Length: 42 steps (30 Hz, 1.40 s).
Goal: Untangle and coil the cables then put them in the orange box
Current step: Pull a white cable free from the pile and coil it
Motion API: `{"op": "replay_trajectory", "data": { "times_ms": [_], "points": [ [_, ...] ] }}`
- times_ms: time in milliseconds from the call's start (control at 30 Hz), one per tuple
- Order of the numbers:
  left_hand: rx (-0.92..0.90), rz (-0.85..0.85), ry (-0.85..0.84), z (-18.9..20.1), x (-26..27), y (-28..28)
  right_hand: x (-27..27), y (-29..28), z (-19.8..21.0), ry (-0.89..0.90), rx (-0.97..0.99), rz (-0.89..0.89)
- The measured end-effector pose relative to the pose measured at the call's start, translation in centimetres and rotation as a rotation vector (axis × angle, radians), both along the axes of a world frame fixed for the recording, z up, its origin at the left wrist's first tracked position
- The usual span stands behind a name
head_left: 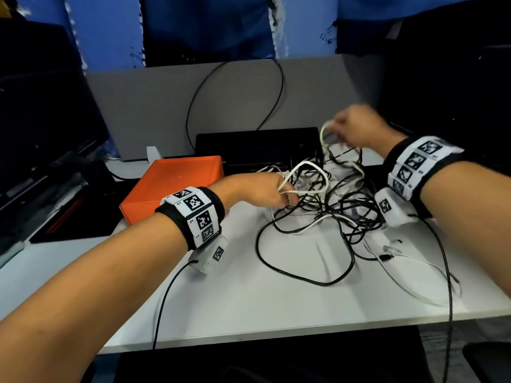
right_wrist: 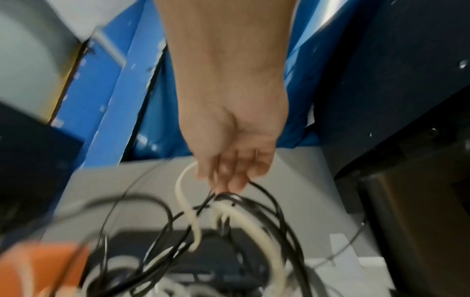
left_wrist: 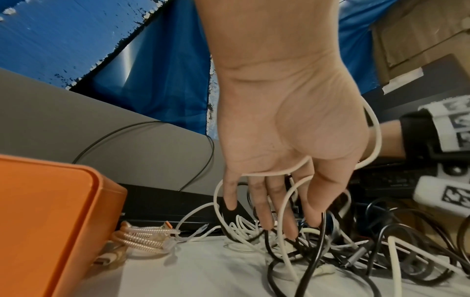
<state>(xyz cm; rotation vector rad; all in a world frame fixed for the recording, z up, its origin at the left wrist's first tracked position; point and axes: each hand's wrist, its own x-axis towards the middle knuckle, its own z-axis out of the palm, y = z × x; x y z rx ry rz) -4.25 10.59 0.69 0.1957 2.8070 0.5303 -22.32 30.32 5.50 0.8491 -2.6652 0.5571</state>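
While the right hand (head_left: 356,128) is raised above the far side of the tangle, its curled fingers (right_wrist: 229,176) pinch a bundle of black strands and a white cable (right_wrist: 185,209), which hang from the grip in loops. Below and nearer the person, the left hand (head_left: 260,189) reaches into the cable pile (head_left: 326,205); its fingers (left_wrist: 264,203) point down, nearly straight, with a white loop (left_wrist: 277,172) lying across their base and round the thumb side. Whether they clamp any strand cannot be told. Left of that hand, the orange box (head_left: 177,183) sits on the white table (head_left: 249,305), with a coiled pale cable (left_wrist: 145,235) just beside its wall. Behind the pile lies a black keyboard (head_left: 260,145).
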Motion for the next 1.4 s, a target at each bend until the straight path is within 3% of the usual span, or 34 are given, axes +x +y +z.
{"op": "replay_trajectory", "data": {
  "times_ms": [100, 167, 233, 333, 433, 500, 567, 633, 667, 800, 833, 967, 1067, 1133, 1300, 1333, 1400],
  "points": [
    [-0.071, -0.025, -0.010, -0.2, 0.0, 0.5, 0.8, 0.7, 5.3, 0.243, -0.590, -0.153],
    [-0.102, -0.030, 0.017, -0.3, -0.1, 0.7, 2.0, 0.7, 7.6, 0.287, -0.692, -0.098],
    [-0.125, -0.041, 0.056, -0.2, -0.2, 0.9, 3.1, 0.4, 9.0, 0.229, -0.550, -0.031],
    [-0.080, -0.066, 0.148, 1.2, 0.2, 0.9, 5.0, 0.5, 10.2, -0.022, -0.051, 0.012],
    [-0.048, 0.031, 0.365, 3.7, 0.2, 0.3, 6.2, 0.3, 10.3, -0.098, 0.321, 0.070],
    [0.085, 0.127, 0.508, 4.8, -0.4, 0.0, 6.6, -0.5, 9.8, -0.159, 0.423, 0.147],
    [0.229, 0.167, 0.494, 4.8, -0.9, 0.8, 7.4, -1.6, 9.0, -0.195, 0.451, 0.213],
    [0.313, 0.159, 0.407, 3.8, -1.7, 2.0, 7.8, -2.0, 9.2, -0.147, 0.386, 0.226],
    [0.306, 0.149, 0.365, 3.2, -2.0, 2.6, 7.6, -2.3, 9.6, -0.096, 0.263, 0.224],
    [0.077, 0.032, 0.139, -0.1, -2.6, 4.2, 5.3, -2.0, 13.1, 0.147, -0.653, 0.091],
    [0.037, 0.005, 0.088, -1.0, -2.6, 4.4, 4.4, -1.8, 13.8, 0.133, -0.715, 0.078],
    [0.148, -0.029, -0.043, -1.6, -2.1, 4.4, 4.4, -1.5, 14.9, 0.007, -0.718, 0.110],
    [0.267, 0.030, -0.123, 0.7, -1.1, 3.4, 6.4, -1.8, 13.6, 0.030, -0.730, 0.208],
    [0.297, 0.067, -0.155, 2.9, -0.3, 2.4, 7.1, -1.4, 12.3, -0.004, -0.611, 0.232],
    [0.582, 0.249, 0.067, 7.3, 0.8, -0.4, 8.7, -2.6, 9.0, -0.409, -0.336, 0.289],
    [0.531, 0.303, 0.131, 7.9, 0.6, -0.8, 9.1, -3.2, 8.4, -0.439, -0.319, 0.309],
    [0.211, 0.418, 0.333, 8.6, 0.1, -1.2, 9.5, -4.2, 7.6, -0.477, -0.318, 0.345]
  ]
}}
